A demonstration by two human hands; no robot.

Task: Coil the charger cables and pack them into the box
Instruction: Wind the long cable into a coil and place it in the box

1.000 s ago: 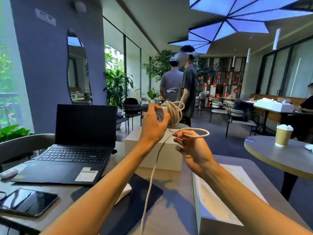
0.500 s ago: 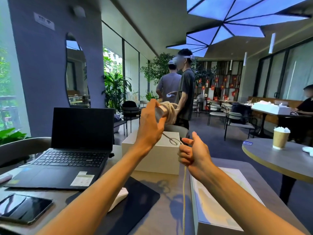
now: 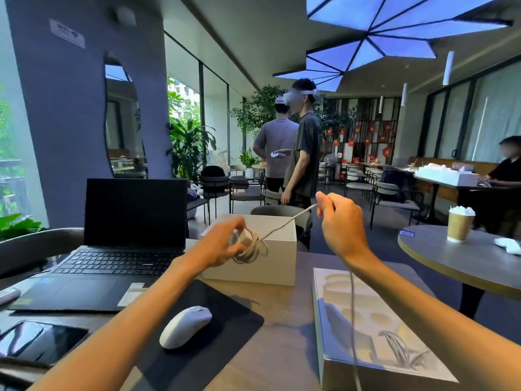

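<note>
White open box point(image 3: 277, 266), contents unseen; left hand point(image 3: 222, 246) grips coiled charger point(image 3: 244, 241), right hand point(image 3: 342, 221) pinches its cable point(image 3: 284, 224).

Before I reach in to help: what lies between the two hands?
In the head view, only a taut stretch of the charger cable runs from the coil in the left hand up to the right hand, passing over the open white box.

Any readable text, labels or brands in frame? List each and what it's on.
"WiFi": white sign on the grey pillar, blurred, so a likely reading only.
Laptop sticker: print too small.
Blue tag on the round table: unreadable.
White box lid: pictures only.
</note>
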